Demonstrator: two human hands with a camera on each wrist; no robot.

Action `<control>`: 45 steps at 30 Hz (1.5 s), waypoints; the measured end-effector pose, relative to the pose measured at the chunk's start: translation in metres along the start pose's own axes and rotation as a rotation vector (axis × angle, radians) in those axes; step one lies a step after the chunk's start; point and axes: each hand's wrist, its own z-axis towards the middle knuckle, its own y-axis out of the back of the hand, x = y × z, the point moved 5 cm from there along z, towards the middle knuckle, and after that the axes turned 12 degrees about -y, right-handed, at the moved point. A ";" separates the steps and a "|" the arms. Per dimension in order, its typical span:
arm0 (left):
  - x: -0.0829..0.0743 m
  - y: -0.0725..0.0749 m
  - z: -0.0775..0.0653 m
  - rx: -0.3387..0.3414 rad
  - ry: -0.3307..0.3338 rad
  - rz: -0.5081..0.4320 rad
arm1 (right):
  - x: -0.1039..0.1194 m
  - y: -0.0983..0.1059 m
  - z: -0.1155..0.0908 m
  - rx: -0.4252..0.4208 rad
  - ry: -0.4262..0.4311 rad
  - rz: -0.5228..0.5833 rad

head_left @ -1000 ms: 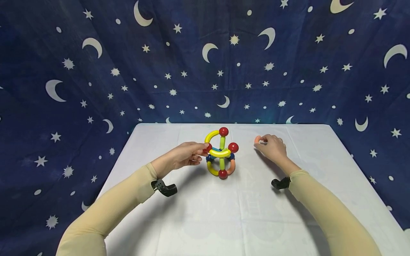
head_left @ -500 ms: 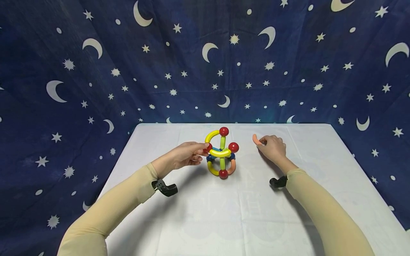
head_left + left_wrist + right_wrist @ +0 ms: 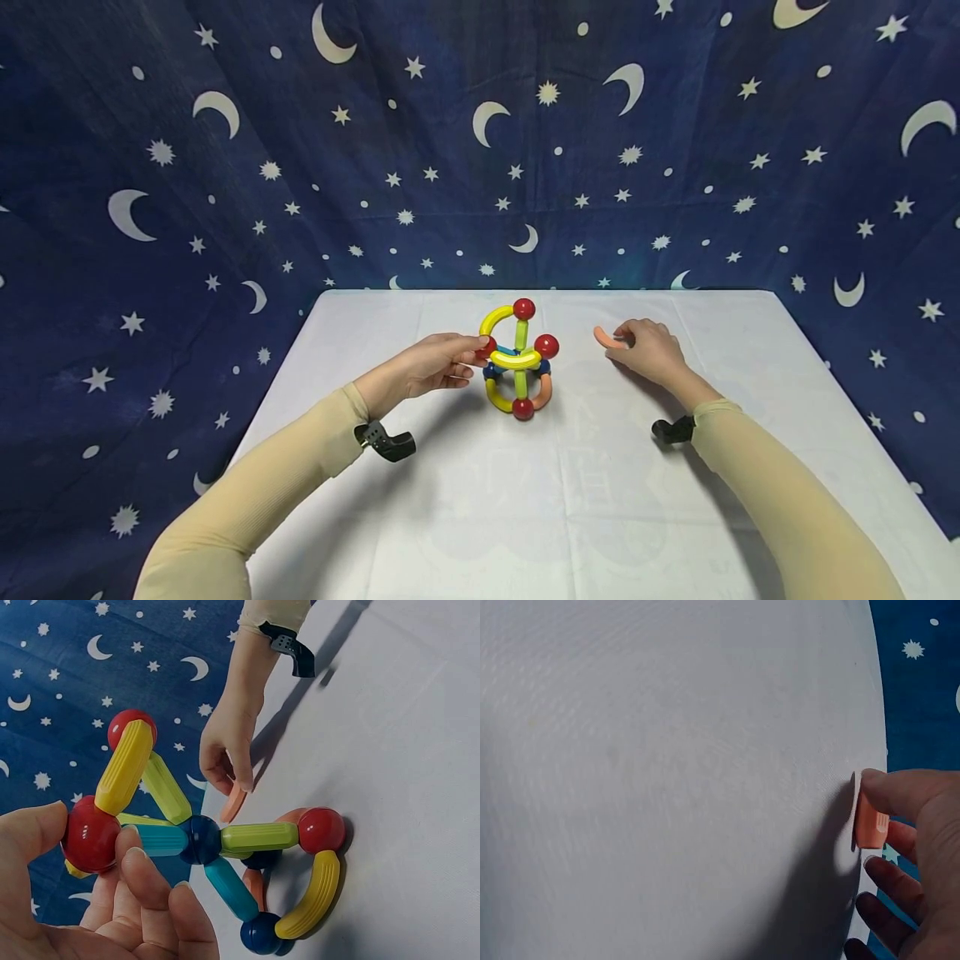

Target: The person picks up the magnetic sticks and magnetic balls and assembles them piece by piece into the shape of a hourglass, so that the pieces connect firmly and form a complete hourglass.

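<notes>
In the head view, a structure of magnetic sticks and balls stands mid-table, with a yellow curved stick (image 3: 516, 359) across its front. My left hand (image 3: 431, 364) pinches a red ball (image 3: 90, 835) at the structure's left side between thumb and fingers. Blue balls (image 3: 200, 840), green and teal straight sticks and more curved ones make up the rest. To the right, my right hand (image 3: 647, 352) pinches one end of a loose orange curved stick (image 3: 606, 338), apart from the structure. The right wrist view shows this stick (image 3: 871, 823) under the thumb, close to the white cloth.
A white cloth (image 3: 480, 508) covers the table. Behind and at both sides hangs a dark blue curtain (image 3: 442, 75) with moons and stars. Each wrist carries a black camera mount (image 3: 386, 440).
My right hand has shifted slightly right and nearer to me. The orange stick has turned in its fingers and points more to the left. Left hand and structure stay put.
</notes>
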 end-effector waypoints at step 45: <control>0.000 0.000 0.000 -0.004 -0.001 0.001 | -0.010 0.009 0.008 -0.012 -0.081 0.115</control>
